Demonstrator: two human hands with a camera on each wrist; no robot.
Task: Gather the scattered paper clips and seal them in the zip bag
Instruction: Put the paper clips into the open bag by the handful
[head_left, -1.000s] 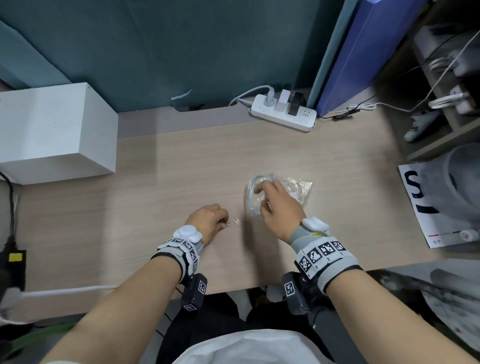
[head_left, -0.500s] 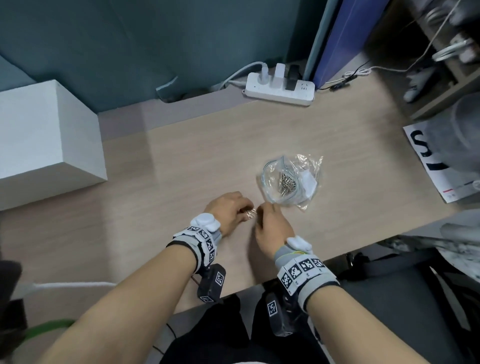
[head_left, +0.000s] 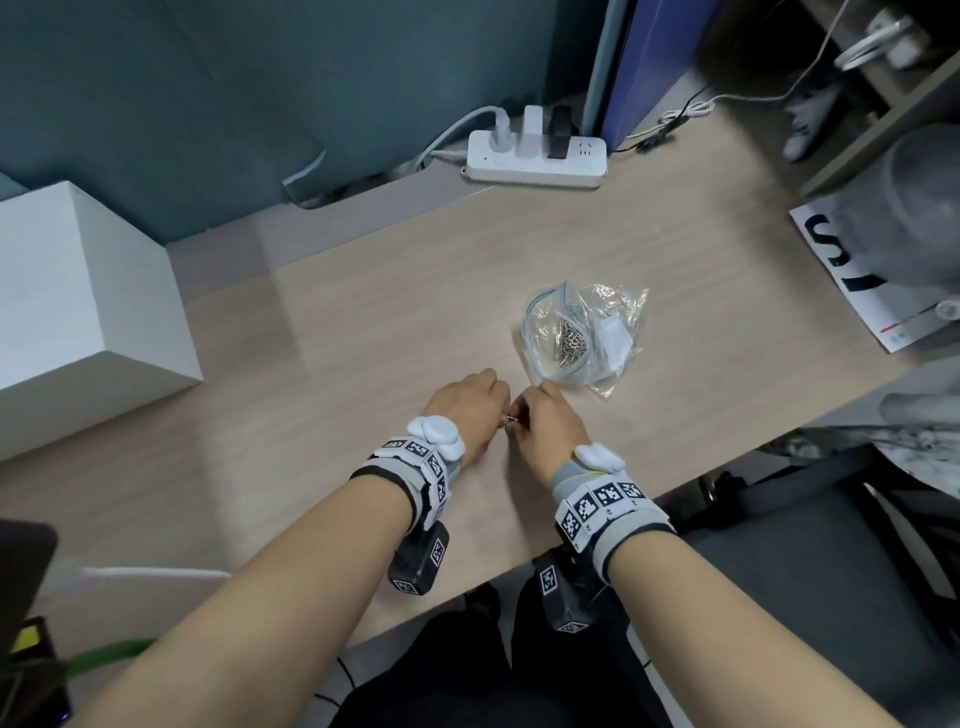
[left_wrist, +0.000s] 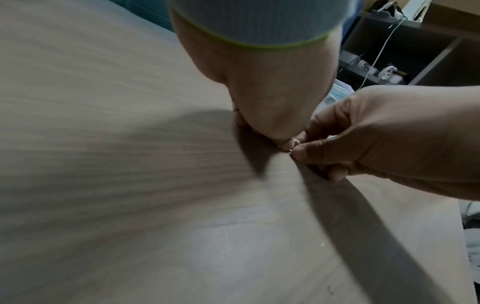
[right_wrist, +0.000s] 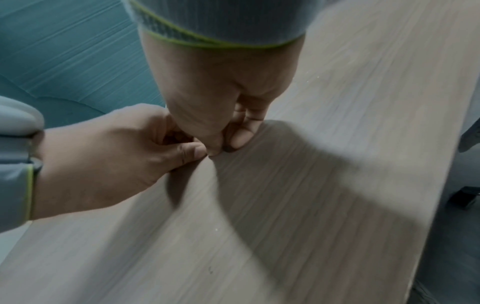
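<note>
While both hands meet low over the wooden worktop (head_left: 363, 332), the left hand (head_left: 465, 402) and right hand (head_left: 550, 421) each pinch, with thumb and fingertip closed together, one small metal paper clip (left_wrist: 294, 145) between them. It looks light, thin, springy and slippery, so a fingertip pinch on its wire loop likely suits it best. One clear zip bag (head_left: 582, 332) lies just beyond the right hand, soft and crinkly, its mouth open, a heap of clips (head_left: 571, 345) inside, too tangled to count. One white power strip (head_left: 535, 158) sits at the far edge.
</note>
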